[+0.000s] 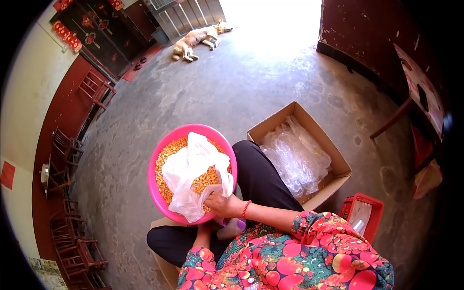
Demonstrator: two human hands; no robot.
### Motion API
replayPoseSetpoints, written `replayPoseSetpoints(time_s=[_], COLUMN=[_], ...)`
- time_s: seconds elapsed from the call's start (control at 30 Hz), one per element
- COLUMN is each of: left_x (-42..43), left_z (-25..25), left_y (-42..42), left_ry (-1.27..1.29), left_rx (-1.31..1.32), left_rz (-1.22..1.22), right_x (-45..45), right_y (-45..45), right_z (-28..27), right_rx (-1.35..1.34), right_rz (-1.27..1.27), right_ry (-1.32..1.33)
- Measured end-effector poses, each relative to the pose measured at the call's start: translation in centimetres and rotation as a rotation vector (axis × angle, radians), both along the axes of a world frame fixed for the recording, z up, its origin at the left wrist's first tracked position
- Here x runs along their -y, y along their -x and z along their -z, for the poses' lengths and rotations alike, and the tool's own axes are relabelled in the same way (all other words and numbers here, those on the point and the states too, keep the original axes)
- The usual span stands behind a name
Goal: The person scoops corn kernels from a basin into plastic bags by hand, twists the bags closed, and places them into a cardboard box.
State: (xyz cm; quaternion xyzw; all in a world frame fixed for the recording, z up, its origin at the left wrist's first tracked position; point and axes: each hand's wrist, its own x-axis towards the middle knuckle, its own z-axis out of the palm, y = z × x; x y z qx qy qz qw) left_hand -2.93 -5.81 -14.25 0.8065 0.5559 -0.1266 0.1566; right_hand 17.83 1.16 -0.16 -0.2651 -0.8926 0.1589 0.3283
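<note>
At the centre of the frame, slightly left, a pink basin [152,186] holds orange-yellow corn kernels [168,155], with a crumpled white plastic bag [188,164] lying over them. The right hand [222,205] is at the basin's lower right rim, its fingers closed on the edge of the bag; a red bracelet [247,210] circles that wrist. The left hand [206,227] is mostly hidden by the basin's lower rim, so I cannot tell how its fingers stand. Right of centre, beside a knee in dark trousers [261,169], an open cardboard box [333,181] holds a heap of clear plastic [296,157]. A red basket [378,215] sits at lower right, and a dog [198,38] lies on the concrete floor [270,82] at the top of the frame.
</note>
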Motion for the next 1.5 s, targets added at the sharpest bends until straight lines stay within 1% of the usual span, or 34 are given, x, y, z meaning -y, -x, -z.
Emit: replayPoseSetpoints(time_s=[0.17, 0.27, 0.33, 0.4, 0.5, 0.6, 0.73, 0.87, 0.97, 1.03, 1.17, 1.33, 1.47, 1.5], left_x=[0.0, -0.1, -0.1, 0.1, 0.3, 0.3, 0.1, 0.0, -0.2, 0.0, 0.0, -0.1, -0.5, -0.5], left_z=[-0.9, -1.8, -2.6, -2.1, 0.6, 1.4, 0.9, 0.6, 0.7, 0.9, 1.4, 1.9, 1.6, 1.2], left_y=[-0.3, -0.7, -1.0, -0.9, 0.3, 0.6, 0.5, 0.6, 0.6, 0.7, 1.1, 1.3, 1.0, 0.8], left_ry=[0.012, 0.03, 0.022, -0.031, -0.03, -0.033, -0.06, -0.108, -0.142, -0.143, -0.137, -0.149, -0.165, -0.163], left_rx=[-0.014, -0.023, -0.02, -0.015, -0.016, 0.0, 0.056, 0.184, 0.257, 0.217, 0.09, 0.049, 0.062, 0.081], left_rz=[-0.002, -0.003, -0.003, -0.022, -0.004, -0.015, -0.042, -0.139, -0.184, -0.157, -0.076, -0.052, -0.053, -0.063], right_x=[-0.2, -0.2, -0.1, -0.1, -0.1, -0.1, -0.2, -0.1, -0.1, -0.2, 0.0, -0.1, -0.2, -0.2], right_y=[0.0, -0.1, -0.1, -0.2, -0.1, -0.4, 0.0, 0.2, -0.1, -0.2, -0.2, -0.3, -0.5, -0.5], right_z=[-0.2, -0.3, -0.4, -0.5, -0.6, -1.1, -0.1, 0.4, -0.3, -0.4, -0.4, -0.5, -1.0, -1.2], right_rx=[-0.038, -0.052, -0.034, -0.036, -0.028, 0.004, 0.01, -0.003, -0.053, -0.022, -0.044, 0.038, -0.025, -0.017], right_rz=[-0.027, -0.029, -0.023, -0.016, -0.009, 0.002, 0.003, 0.003, 0.009, 0.006, -0.015, -0.017, -0.003, -0.005], right_ry=[0.01, -0.032, -0.003, -0.025, -0.049, -0.057, -0.057, -0.06, -0.015, -0.072, -0.037, -0.083, -0.117, -0.081])
